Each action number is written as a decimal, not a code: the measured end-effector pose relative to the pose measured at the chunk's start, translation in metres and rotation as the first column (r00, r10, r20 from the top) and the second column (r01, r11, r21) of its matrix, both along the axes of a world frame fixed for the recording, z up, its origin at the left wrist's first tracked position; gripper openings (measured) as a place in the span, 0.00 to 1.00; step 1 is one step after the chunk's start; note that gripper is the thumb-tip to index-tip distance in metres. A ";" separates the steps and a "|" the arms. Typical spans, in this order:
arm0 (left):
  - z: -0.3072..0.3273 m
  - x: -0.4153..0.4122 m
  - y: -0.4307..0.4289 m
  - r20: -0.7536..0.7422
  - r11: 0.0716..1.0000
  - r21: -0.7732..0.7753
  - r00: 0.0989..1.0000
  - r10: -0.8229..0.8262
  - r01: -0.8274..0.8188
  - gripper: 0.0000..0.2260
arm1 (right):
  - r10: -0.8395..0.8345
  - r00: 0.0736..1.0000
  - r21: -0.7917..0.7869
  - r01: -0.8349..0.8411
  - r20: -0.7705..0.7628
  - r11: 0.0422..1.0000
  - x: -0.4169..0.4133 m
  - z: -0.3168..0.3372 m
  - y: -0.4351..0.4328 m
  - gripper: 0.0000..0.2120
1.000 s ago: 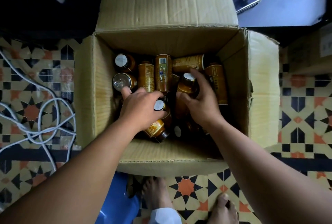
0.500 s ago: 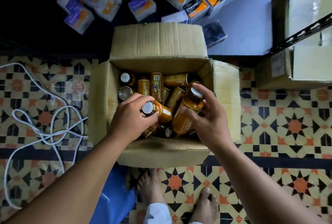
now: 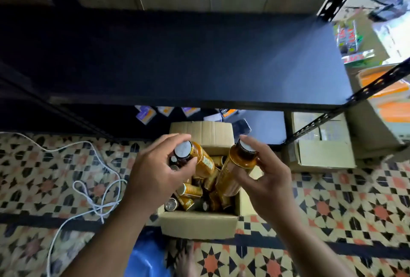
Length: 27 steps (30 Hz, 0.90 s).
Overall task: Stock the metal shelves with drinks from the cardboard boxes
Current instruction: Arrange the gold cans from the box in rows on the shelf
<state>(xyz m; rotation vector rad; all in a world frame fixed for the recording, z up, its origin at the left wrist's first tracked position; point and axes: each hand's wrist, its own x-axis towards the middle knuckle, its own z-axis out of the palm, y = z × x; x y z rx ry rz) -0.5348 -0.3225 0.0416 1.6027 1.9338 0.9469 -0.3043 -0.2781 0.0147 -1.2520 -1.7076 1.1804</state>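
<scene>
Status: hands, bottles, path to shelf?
Left hand grips left bottle, right hand grips right bottle. Both held over open cardboard box, more bottles inside. Metal shelf ahead; nothing seen blocking it.

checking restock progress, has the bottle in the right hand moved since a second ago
Yes. The right hand has lifted its bottle up from among the other bottles in the cardboard box, toward the metal shelf.
</scene>
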 end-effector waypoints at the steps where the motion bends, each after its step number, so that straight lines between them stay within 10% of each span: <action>1: 0.026 0.000 0.002 -0.006 1.000 0.026 1.000 -0.001 0.001 0.20 | 0.002 1.000 0.033 -0.003 0.004 0.999 0.001 0.024 0.004 0.25; 16: 0.362 0.002 0.028 -0.207 0.956 0.264 0.976 -0.072 0.127 0.20 | 0.120 0.991 0.422 -0.084 -0.059 0.903 0.000 0.347 0.047 0.27; 27: 0.463 -0.038 0.101 -0.333 0.938 0.320 0.943 -0.023 0.136 0.19 | 0.054 0.998 0.475 -0.069 0.045 0.877 -0.050 0.454 0.126 0.25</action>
